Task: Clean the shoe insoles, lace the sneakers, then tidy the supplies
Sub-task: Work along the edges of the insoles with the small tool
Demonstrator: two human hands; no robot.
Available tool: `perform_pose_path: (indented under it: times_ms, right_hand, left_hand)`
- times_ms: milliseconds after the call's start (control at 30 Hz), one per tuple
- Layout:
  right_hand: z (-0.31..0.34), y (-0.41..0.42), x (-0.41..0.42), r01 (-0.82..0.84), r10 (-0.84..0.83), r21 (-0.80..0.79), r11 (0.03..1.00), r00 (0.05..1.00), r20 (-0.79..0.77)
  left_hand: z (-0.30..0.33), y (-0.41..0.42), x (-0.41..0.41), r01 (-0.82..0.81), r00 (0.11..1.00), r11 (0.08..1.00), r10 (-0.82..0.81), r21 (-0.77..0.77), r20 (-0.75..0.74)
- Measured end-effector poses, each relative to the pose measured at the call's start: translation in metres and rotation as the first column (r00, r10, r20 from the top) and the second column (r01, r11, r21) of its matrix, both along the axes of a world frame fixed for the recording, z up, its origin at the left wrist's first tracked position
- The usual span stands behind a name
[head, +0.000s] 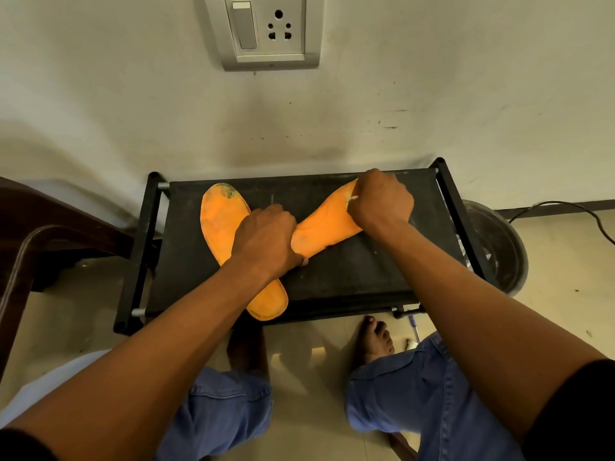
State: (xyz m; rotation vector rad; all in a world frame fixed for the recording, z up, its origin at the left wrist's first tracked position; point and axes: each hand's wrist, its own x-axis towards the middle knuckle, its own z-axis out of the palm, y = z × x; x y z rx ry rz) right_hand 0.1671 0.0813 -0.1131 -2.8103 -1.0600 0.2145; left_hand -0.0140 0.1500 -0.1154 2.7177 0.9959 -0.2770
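Two orange insoles lie on a low black rack (366, 274). The left insole (221, 214) runs from the far left towards the near edge, with a dark stain at its toe end. The right insole (327, 224) slants up to the right. My left hand (266, 241) presses down on the heel end of the right insole, where the two insoles meet. My right hand (381, 199) is closed at the right insole's toe end, with a small pale thing showing at its fingers; what it is I cannot tell.
The rack stands against a pale wall with a switch and socket plate (266, 31). A dark brown chair (50, 234) is at the left. A round dark bin (499, 247) and a cable (572, 211) are at the right. My knees and bare feet are below the rack.
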Motion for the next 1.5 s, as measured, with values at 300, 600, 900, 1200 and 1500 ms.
perform_pose_path:
  times_ms: [300,600,900,1200,1500]
  right_hand:
    - [-0.010,0.012,-0.054,-0.367,0.364,0.021,0.930,0.909,-0.202]
    - [-0.001,0.007,-0.025,-0.199,0.200,-0.022,0.980,0.980,0.008]
    - [-0.008,0.012,-0.064,-0.403,0.397,0.028,0.915,0.885,-0.244]
    - [-0.004,0.008,-0.058,-0.374,0.368,-0.012,0.927,0.917,-0.155]
    - [-0.011,0.007,-0.068,-0.357,0.364,0.076,0.931,0.904,-0.224]
  left_hand:
    - [0.002,-0.001,0.001,-0.066,0.998,0.997,0.067,-0.046,0.017]
    - [0.006,0.008,-0.001,0.085,0.989,0.996,-0.086,-0.018,-0.123]
    - [0.013,0.023,-0.006,0.070,0.980,0.996,-0.080,-0.059,-0.184]
    - [0.010,0.029,-0.013,0.117,0.983,0.990,-0.127,-0.078,-0.136]
    - [0.007,0.041,-0.020,0.134,0.985,0.980,-0.147,-0.146,-0.085]
